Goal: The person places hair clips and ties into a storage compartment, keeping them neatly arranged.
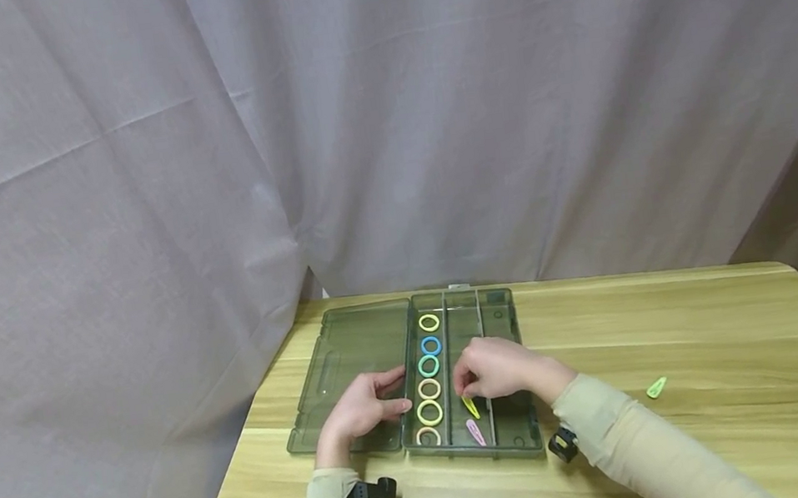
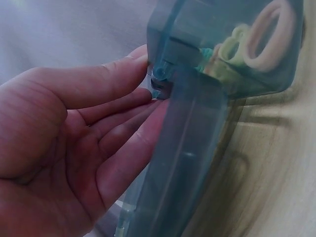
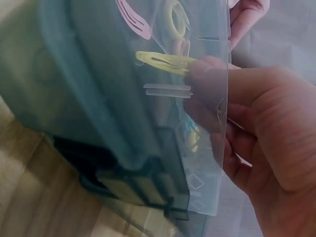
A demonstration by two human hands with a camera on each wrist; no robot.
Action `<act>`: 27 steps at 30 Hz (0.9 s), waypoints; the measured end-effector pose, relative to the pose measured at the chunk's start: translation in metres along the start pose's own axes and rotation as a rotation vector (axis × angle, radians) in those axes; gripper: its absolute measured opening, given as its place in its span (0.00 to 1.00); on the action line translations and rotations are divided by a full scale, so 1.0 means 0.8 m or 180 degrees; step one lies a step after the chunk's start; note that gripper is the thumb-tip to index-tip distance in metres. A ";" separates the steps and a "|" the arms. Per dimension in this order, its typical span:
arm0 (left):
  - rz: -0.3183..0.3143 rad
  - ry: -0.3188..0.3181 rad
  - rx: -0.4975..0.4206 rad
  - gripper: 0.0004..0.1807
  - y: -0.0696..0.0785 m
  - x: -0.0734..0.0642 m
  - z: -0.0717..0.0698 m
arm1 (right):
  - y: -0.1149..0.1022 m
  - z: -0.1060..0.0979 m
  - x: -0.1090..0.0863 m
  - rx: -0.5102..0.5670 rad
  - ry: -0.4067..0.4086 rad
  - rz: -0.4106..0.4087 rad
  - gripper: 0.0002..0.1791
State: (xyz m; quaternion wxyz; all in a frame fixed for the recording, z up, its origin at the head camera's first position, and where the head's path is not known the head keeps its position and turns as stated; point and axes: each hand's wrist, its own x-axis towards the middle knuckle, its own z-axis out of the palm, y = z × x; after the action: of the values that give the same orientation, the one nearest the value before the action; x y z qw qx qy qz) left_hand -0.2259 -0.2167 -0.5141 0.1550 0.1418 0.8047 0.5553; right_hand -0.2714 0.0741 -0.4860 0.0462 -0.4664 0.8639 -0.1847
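Observation:
A translucent dark green box [image 1: 497, 452] lies opened flat on the table, its lid [image 1: 349, 331] to the left. My right hand [image 1: 494, 367] reaches into the middle compartment and pinches a yellow snap hair clip [image 3: 165, 62] between thumb and finger. Just nearer than that clip, a pink hair clip [image 1: 475, 432] lies in the same compartment. Over the lid, my left hand [image 1: 361, 409] touches the box's hinge side with nearly straight fingers and thumb. Several coloured rings, among them a blue ring [image 1: 431, 346], form a column in the left compartment.
A light green hair clip [image 1: 656, 387] lies on the wooden table [image 1: 604, 314], to the right of the box. Grey curtain [image 1: 432, 152] hangs behind the table and along its left side. Thin dividers separate the box's long compartments.

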 end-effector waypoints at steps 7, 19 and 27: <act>0.0015 0.0004 -0.0015 0.36 0.001 0.000 0.000 | 0.000 -0.002 0.004 -0.0138 -0.0245 0.0117 0.11; 0.0000 0.0019 -0.0037 0.36 0.001 -0.002 0.002 | -0.008 -0.002 0.004 -0.0223 -0.0433 0.0245 0.11; 0.0011 0.0011 -0.0002 0.35 0.000 -0.001 0.003 | -0.010 -0.002 0.001 -0.0308 -0.0440 0.0249 0.11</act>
State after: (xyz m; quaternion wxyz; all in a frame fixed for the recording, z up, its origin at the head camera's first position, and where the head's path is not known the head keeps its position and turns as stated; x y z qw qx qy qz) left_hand -0.2239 -0.2150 -0.5146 0.1527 0.1422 0.8045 0.5560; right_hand -0.2659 0.0702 -0.4813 0.0903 -0.4456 0.8841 -0.1082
